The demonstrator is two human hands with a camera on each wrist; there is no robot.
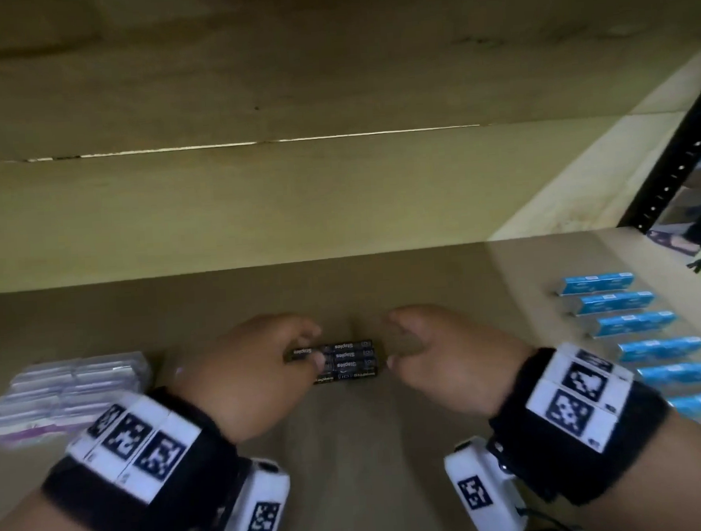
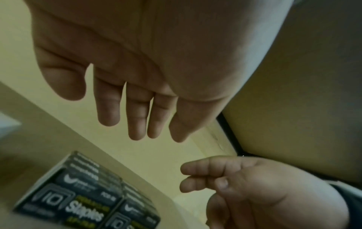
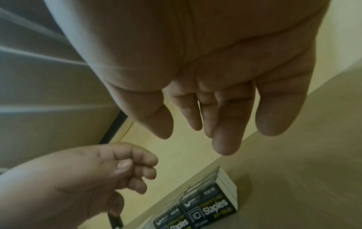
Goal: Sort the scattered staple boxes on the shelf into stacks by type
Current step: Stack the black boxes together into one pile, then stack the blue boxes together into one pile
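A stack of black staple boxes (image 1: 348, 362) (image 2: 78, 196) (image 3: 207, 207) lies in the middle of the brown shelf board (image 1: 351, 437); one top box juts out to the left. My left hand (image 1: 304, 340) (image 2: 137, 108) hovers over the stack's left end with straight fingers, and the left wrist view shows nothing between them. My right hand (image 1: 399, 346) (image 3: 215, 116) hangs just right of the stack with relaxed fingers, holding nothing and not touching the boxes.
A block of clear and purple staple boxes (image 1: 69, 389) sits at the left. Several blue boxes (image 1: 639, 323) lie in a row along the right side. The shelf's back wall stands behind, with a black upright (image 1: 671, 163) at the far right.
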